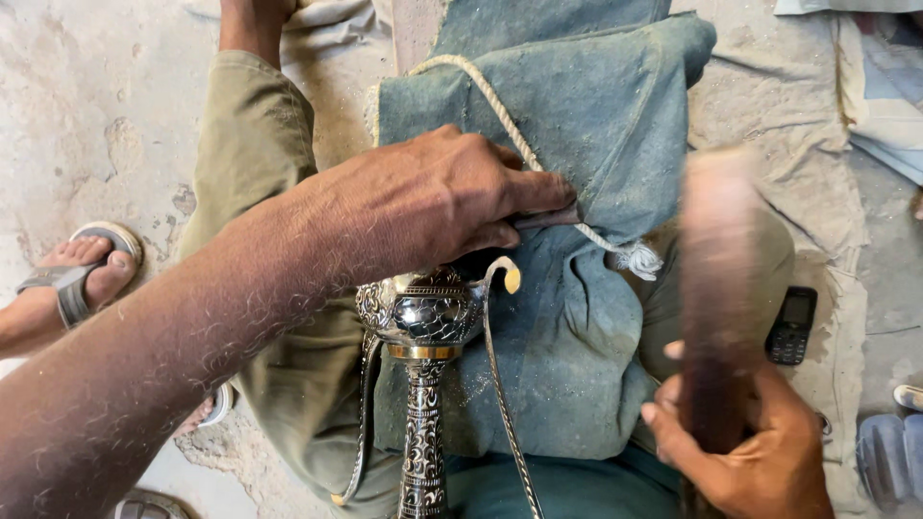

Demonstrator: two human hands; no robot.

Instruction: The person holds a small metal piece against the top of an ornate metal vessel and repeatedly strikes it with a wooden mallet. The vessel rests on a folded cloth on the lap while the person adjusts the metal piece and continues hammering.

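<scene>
An ornate, engraved silver-and-brass metal vessel (pixel 423 317) with a decorated stem and thin curved handles rests on my lap. It lies against a blue-grey cloth pad (pixel 586 125) that has a rope (pixel 500 115) running over it. My left hand (pixel 433 197) is closed around a thin metal tool (pixel 548 219) and presses down at the vessel's top. My right hand (pixel 740 442) grips the handle of a wooden mallet (pixel 719 279), which is raised and motion-blurred to the right of the vessel.
A black button phone (pixel 791 325) lies on the cloth-covered ground to the right. Another person's sandaled foot (pixel 82 274) rests on the concrete floor at left. A dark blue object (pixel 889 457) sits at the lower right edge.
</scene>
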